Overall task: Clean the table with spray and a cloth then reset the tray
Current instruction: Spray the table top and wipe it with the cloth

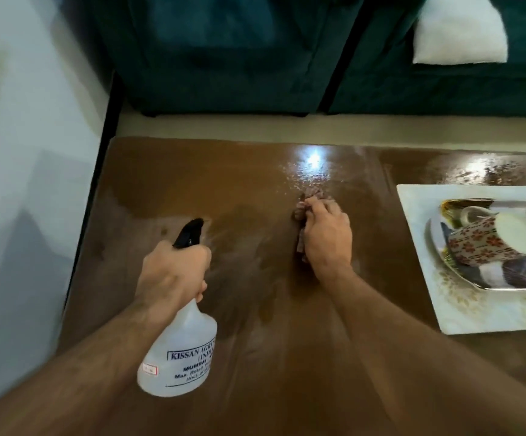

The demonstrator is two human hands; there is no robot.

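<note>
Both my hands are busy: my left hand (173, 272) curls round the neck of the spray bottle (179, 344) above the wet brown table (255, 309), and my right hand (326, 237) presses a mostly hidden crumpled cloth (305, 212) onto it. At right, cut off, a tray (437, 278) holds patterned cups (481, 243).

- We record a brown, glossy table (167, 184), its top wet with streaks and droplets that catch two bright light reflections near the far edge.
- We find a crumpled brownish cloth (310, 196) lying on the table top around its middle.
- We note a white square tray (428, 297) with a faint gold pattern resting flat on the table at its right side.
</note>
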